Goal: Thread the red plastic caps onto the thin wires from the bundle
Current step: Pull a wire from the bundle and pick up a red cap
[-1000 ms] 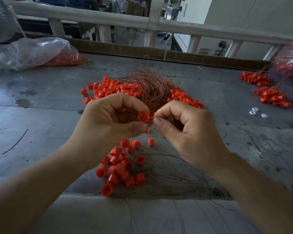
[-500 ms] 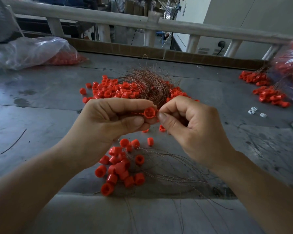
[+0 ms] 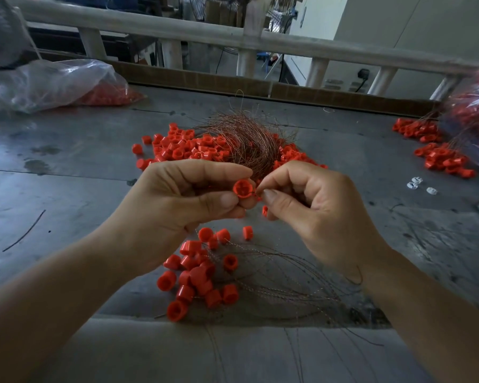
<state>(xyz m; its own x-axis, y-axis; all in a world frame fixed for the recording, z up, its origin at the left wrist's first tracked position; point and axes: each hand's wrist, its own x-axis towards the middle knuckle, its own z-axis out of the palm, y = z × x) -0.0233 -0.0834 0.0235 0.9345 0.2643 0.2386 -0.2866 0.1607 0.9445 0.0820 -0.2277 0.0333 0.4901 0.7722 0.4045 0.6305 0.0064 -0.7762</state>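
The left hand (image 3: 177,205) pinches a red cap (image 3: 242,189) by its sides, open end toward the camera. The right hand (image 3: 315,211) pinches what seems a wire tip (image 3: 256,192) against it. The cap looks light, stiff and slick; the wire looks springy, so hold it near the tip. The wire bundle (image 3: 246,139) lies just beyond on the surface (image 3: 67,194).

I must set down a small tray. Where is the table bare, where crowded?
Bare: the table in front of the plastic bag, left of the loose caps, save one stray wire; also between the wire bundle and the right cap piles. Crowded: the middle, down to the threaded caps.
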